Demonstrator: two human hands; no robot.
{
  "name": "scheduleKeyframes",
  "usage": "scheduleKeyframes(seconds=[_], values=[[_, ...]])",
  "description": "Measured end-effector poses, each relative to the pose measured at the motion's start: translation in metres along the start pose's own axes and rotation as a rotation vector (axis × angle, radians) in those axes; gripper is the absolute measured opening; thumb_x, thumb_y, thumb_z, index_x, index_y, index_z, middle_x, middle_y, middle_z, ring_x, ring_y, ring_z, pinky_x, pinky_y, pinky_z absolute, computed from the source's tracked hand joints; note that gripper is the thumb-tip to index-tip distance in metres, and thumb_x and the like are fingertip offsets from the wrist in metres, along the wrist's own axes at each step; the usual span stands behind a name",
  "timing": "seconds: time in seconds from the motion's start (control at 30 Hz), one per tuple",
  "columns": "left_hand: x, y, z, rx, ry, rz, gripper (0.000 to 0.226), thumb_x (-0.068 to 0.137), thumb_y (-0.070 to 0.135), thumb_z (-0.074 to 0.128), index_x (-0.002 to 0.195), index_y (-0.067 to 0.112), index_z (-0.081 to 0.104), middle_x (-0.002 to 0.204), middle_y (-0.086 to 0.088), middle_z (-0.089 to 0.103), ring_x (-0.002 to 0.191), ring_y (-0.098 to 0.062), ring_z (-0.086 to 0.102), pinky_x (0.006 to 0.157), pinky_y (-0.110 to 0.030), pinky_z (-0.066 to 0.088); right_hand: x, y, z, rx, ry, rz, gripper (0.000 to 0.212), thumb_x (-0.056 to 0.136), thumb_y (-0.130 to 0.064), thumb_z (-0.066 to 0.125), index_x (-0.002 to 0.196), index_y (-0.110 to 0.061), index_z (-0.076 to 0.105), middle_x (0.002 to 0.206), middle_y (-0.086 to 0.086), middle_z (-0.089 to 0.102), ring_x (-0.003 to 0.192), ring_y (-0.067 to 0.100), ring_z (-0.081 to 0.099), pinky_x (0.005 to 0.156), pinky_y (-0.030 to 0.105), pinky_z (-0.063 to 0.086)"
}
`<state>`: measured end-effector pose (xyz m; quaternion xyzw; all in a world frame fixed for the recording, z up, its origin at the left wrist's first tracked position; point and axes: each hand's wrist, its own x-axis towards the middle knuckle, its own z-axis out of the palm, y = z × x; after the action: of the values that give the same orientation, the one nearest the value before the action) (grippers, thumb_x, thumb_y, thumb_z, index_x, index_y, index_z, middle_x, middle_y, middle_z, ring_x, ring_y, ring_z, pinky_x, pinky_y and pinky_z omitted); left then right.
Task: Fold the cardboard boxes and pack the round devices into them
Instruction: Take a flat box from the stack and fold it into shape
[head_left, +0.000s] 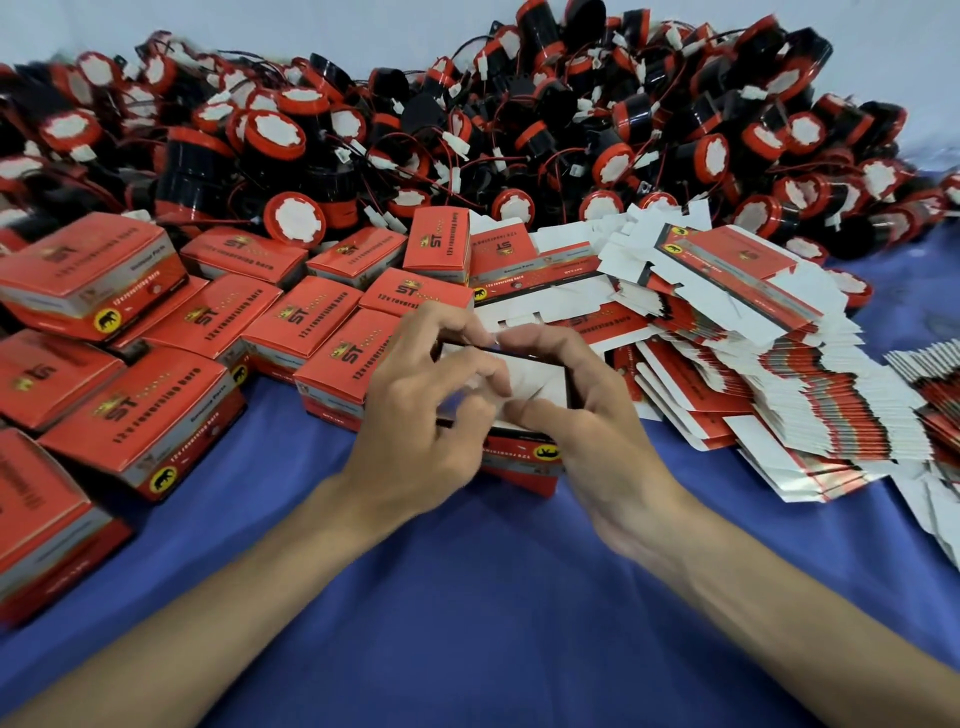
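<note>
Dozens of closed red boxes (140, 421) are lying at your left on the blue cloth (467, 597), while your left hand (421, 415) and right hand (587, 415) are gripping the half-folded box (522, 457) between them, fingers curling onto its white flaps, flat box blanks (779, 364) lying rightward.

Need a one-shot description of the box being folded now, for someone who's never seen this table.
On the blue cloth, between the closed red boxes at left and the stack of flat blanks at right, find the two hands at centre. The box sits between the left hand and right hand; unlike its neighbours, it is open on top, showing its white inside.
</note>
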<state>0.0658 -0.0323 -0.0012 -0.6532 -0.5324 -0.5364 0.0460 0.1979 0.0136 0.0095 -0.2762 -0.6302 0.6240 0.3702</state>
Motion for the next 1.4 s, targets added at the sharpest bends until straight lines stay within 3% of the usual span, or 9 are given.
scheduleKeyframes(seconds=[0.13, 0.2, 0.33, 0.47, 0.6, 0.8, 0.97, 1.17, 1.4], values=[[0.006, 0.003, -0.011, 0.328, -0.094, 0.237, 0.027, 0.080, 0.019, 0.051, 0.066, 0.002, 0.067, 0.099, -0.016, 0.063, 0.091, -0.031, 0.054, 0.075, -0.042, 0.044, -0.003, 0.010, 0.000, 0.072, -0.022, -0.081, 0.036, 0.071, -0.009, 0.050, 0.097, -0.029, 0.064, 0.110, 0.006, 0.061, 0.098, 0.015, 0.061, 0.077, 0.030, 0.050], [0.009, 0.011, -0.014, 0.456, -0.172, 0.271, 0.031, 0.081, 0.025, 0.050, 0.064, 0.003, 0.063, 0.104, -0.014, 0.065, 0.094, -0.030, 0.055, 0.075, -0.041, 0.042, -0.004, 0.014, -0.002, 0.063, -0.068, -0.149, 0.037, 0.076, -0.009, 0.046, 0.107, -0.025, 0.059, 0.110, 0.000, 0.061, 0.100, 0.013, 0.060, 0.079, 0.028, 0.050], [0.015, 0.024, -0.020, 0.558, -0.359, 0.180, 0.035, 0.082, 0.030, 0.041, 0.066, 0.005, 0.060, 0.107, -0.008, 0.063, 0.096, -0.026, 0.056, 0.077, -0.040, 0.037, 0.001, 0.017, -0.008, -0.093, -0.182, -0.227, 0.044, 0.080, -0.009, 0.046, 0.123, -0.014, 0.048, 0.121, 0.004, 0.057, 0.117, 0.023, 0.054, 0.096, 0.035, 0.046], [0.016, 0.025, -0.023, 0.487, -0.461, 0.067, 0.032, 0.083, 0.031, 0.033, 0.074, 0.008, 0.053, 0.111, -0.010, 0.056, 0.089, -0.025, 0.054, 0.070, -0.041, 0.042, 0.000, 0.015, -0.014, -0.186, -0.285, -0.236, 0.058, 0.078, -0.022, 0.055, 0.134, -0.020, 0.038, 0.120, -0.002, 0.052, 0.111, 0.011, 0.053, 0.090, 0.024, 0.046], [0.017, 0.023, -0.020, 0.396, -0.428, 0.032, 0.015, 0.081, 0.029, 0.037, 0.080, 0.014, 0.036, 0.109, -0.010, 0.052, 0.085, -0.023, 0.051, 0.068, -0.044, 0.045, 0.004, 0.018, -0.014, -0.468, -0.218, -0.354, 0.077, 0.071, -0.013, 0.074, 0.137, -0.014, 0.033, 0.122, 0.009, 0.054, 0.107, 0.016, 0.058, 0.088, 0.026, 0.048], [0.017, 0.021, -0.021, 0.450, -0.399, 0.119, 0.027, 0.083, 0.026, 0.043, 0.074, 0.007, 0.061, 0.122, -0.006, 0.059, 0.101, -0.023, 0.054, 0.075, -0.042, 0.047, 0.007, 0.021, -0.014, -0.645, -0.064, -0.569, 0.073, 0.063, -0.010, 0.079, 0.128, 0.003, 0.047, 0.120, 0.010, 0.055, 0.108, 0.016, 0.056, 0.092, 0.020, 0.044], [0.016, 0.024, -0.020, 0.462, -0.382, 0.154, 0.025, 0.078, 0.025, 0.044, 0.070, 0.007, 0.059, 0.116, -0.006, 0.060, 0.098, -0.023, 0.055, 0.072, -0.038, 0.042, 0.008, 0.026, -0.009, -0.687, -0.056, -0.631, 0.073, 0.066, -0.010, 0.078, 0.127, 0.013, 0.044, 0.121, 0.023, 0.054, 0.112, 0.018, 0.053, 0.096, 0.020, 0.043], [0.017, 0.022, -0.021, 0.430, -0.389, 0.160, 0.019, 0.072, 0.023, 0.045, 0.073, 0.007, 0.056, 0.120, -0.012, 0.054, 0.096, -0.025, 0.054, 0.067, -0.043, 0.045, 0.007, 0.027, -0.010, -0.691, -0.048, -0.662, 0.075, 0.072, -0.022, 0.071, 0.136, -0.009, 0.035, 0.127, 0.016, 0.049, 0.117, 0.010, 0.049, 0.094, 0.016, 0.043], [0.017, 0.019, -0.021, 0.361, -0.348, 0.178, 0.016, 0.074, 0.019, 0.044, 0.078, 0.007, 0.054, 0.123, -0.012, 0.042, 0.103, -0.023, 0.051, 0.057, -0.023, 0.036, 0.006, 0.022, -0.007, -0.670, 0.046, -0.706, 0.074, 0.072, -0.022, 0.067, 0.136, -0.014, 0.032, 0.127, 0.008, 0.044, 0.119, 0.006, 0.044, 0.095, 0.011, 0.040]])
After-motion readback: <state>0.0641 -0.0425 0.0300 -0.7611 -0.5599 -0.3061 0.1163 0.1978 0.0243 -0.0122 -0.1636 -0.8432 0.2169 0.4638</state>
